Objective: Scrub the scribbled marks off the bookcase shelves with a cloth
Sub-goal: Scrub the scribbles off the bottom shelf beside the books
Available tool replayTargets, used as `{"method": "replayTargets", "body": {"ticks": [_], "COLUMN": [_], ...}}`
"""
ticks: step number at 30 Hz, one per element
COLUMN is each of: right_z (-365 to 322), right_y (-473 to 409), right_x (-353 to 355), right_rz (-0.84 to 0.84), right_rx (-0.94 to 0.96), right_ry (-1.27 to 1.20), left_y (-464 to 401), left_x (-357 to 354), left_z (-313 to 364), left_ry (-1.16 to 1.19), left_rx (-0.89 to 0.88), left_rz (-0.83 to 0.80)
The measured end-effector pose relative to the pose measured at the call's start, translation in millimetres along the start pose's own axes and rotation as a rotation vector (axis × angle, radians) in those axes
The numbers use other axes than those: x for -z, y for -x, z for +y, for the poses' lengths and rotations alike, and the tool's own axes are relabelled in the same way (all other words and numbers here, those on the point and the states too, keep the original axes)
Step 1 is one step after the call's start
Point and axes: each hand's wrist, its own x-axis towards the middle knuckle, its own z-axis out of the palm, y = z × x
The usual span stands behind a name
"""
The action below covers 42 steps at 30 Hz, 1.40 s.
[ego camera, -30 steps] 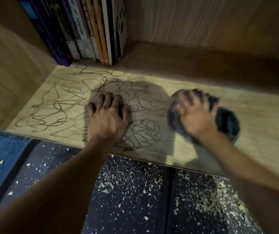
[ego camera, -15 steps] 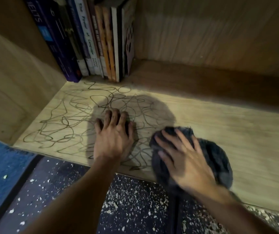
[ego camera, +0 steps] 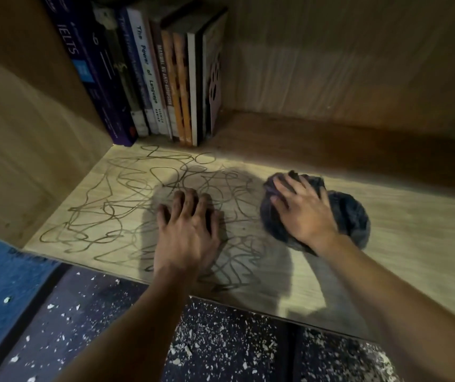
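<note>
A person kneeling at a wooden bookcase works a dark cloth (ego camera: 314, 213) over the bottom shelf (ego camera: 413, 230), the right hand (ego camera: 304, 213) laid on top of the bunched fabric with fingers spread and bent over it — pressing it to the board rather than pinching it. The left hand (ego camera: 187, 230) rests on the shelf just beside it, fingers arched and splayed, holding nothing and sitting squarely on the scribbled marks (ego camera: 116, 205).

The relation that matters: the marks lie to the left of the cloth. The tangle of dark loops runs along the shelf from near the cloth's left edge to the left side panel (ego camera: 28, 139), and from the front lip back to the foot of a row of books (ego camera: 152, 78) standing in the rear left corner. The board under and to the right of the cloth looks bare of lines, so the work probably lies leftward — and the bracing left hand sits in that path and would likely have to lift or shift.

Room is open to the right and toward the shadowed back wall; to the left the side panel and the books close the corner, and the front lip drops to a speckled floor (ego camera: 220, 348).
</note>
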Motion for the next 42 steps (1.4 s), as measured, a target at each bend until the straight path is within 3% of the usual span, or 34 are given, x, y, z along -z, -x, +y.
{"method": "replayTargets", "body": {"ticks": [1,4,6,9,11,15,18,22,26,29,33,35,39,42], "right_z": [-6.5,-32.8,-13.2,15.8,-0.1,-47.5,-27.1,-22.6,-44.1,-15.7,11.3,-0.3,-39.3,-25.3], "right_y": [4.9,80.0,72.1,-21.0,-41.5,72.8,68.7,-28.6,87.0,110.2,0.0,-8.1,78.6,71.1], "right_x": [-7.3,-17.0,-15.2,1.9,0.9,-20.8,-19.8,-2.8,-18.2,-16.5,-2.0,-3.9,-14.9,-10.3], "right_rz": [0.016,0.117,0.063,0.006,-0.027,0.114,0.092,-0.033,0.113,0.028,-0.018,-0.035,0.078,-0.032], "right_rx": [-0.016,0.196,0.264,0.041,-0.052,0.239,0.228,-0.032,0.228,0.265,-0.028,-0.103,0.143,0.136], "right_ry": [-0.025,-0.104,-0.06,-0.022,0.01,-0.074,-0.059,-0.039,-0.078,-0.052,0.037,0.034,0.009,0.033], "left_y": [-0.2,1.0,0.3,0.3,-1.8,1.3,0.6,1.2,1.0,-0.1,1.1,-0.9,-0.2,-1.0], "left_x": [-0.2,0.1,0.8,0.9,0.6,1.8,2.6,3.4,4.8,4.9,2.0,1.7,-0.2,6.4], "left_z": [0.2,2.0,2.2,1.1,2.3,3.5,1.2,1.8,2.2,2.2,0.8,1.2,0.0,-4.4], "left_ry": [-0.003,-0.001,-0.006,-0.006,-0.01,-0.035,-0.063,-0.061,-0.061,-0.049,-0.053,-0.063,-0.08,-0.036], "left_rx": [0.0,0.007,0.008,0.001,-0.007,-0.009,-0.028,-0.021,-0.032,-0.031,-0.03,-0.032,-0.025,-0.049], "left_rz": [0.003,-0.006,-0.004,0.017,0.024,0.013,-0.012,0.009,-0.012,-0.01,0.005,0.008,-0.016,-0.046]}}
